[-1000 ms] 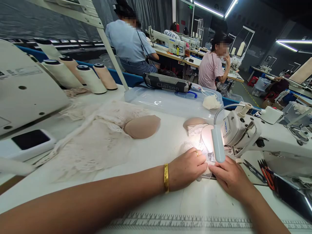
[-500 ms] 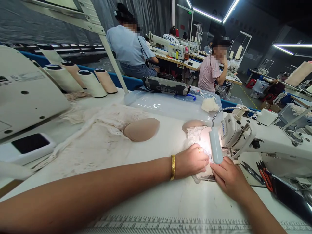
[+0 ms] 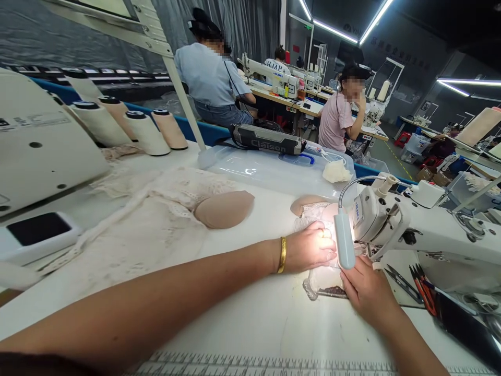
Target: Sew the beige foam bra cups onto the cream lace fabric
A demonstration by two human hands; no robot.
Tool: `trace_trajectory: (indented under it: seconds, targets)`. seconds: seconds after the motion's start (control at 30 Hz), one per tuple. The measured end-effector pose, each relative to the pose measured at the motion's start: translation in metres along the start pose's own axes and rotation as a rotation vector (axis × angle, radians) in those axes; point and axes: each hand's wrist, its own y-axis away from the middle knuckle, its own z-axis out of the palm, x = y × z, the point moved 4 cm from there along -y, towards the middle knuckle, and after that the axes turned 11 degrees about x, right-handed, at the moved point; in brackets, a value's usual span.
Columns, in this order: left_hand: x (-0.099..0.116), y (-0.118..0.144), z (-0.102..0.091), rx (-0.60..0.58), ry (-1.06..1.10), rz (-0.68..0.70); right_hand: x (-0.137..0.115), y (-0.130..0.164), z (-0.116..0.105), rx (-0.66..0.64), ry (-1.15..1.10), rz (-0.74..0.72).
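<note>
Under the lamp of a white sewing machine [image 3: 378, 211], my left hand [image 3: 311, 249] presses on a pale lace piece [image 3: 313, 211] with its fingers curled together. A beige bra cup [image 3: 305, 203] shows at the far end of that lace. My right hand [image 3: 366, 287] is just right of the left one, fingers closed at the fabric's edge. The grey lamp [image 3: 344, 243] hides its fingertips and the needle area. Further left, a second beige cup [image 3: 225, 209] lies attached to spread lace fabric [image 3: 133, 235].
Thread snips [image 3: 405, 282], red-handled tools [image 3: 425, 290] and a dark flat object [image 3: 462, 324] lie right of my right hand. Several thread cones [image 3: 146, 133] and a clear plastic bin [image 3: 250, 167] stand behind. A printed ruler [image 3: 250, 363] runs along the front edge. Co-workers sit beyond.
My left hand has moved slightly away from me, its fingers still on the lace. More of the metal plate in front of it shows. The right hand has barely shifted.
</note>
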Motion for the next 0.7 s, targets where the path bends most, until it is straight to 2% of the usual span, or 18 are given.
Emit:
trace_trajectory:
  seconds: [0.17, 0.33, 0.53, 0.7]
  targets:
    - [0.009, -0.005, -0.007, 0.01, -0.069, 0.021, -0.005, -0.002, -0.005, 0.005, -0.005, -0.05]
    - [0.004, 0.001, 0.0, 0.069, 0.013, -0.016, -0.007, -0.003, -0.005, 0.026, -0.007, -0.056]
    - [-0.005, 0.002, 0.0, -0.042, -0.003, -0.084, -0.004, -0.004, -0.001, 0.022, -0.014, -0.017]
    - [-0.003, 0.001, 0.002, -0.025, -0.057, -0.17, -0.002, -0.002, 0.005, 0.027, 0.017, -0.021]
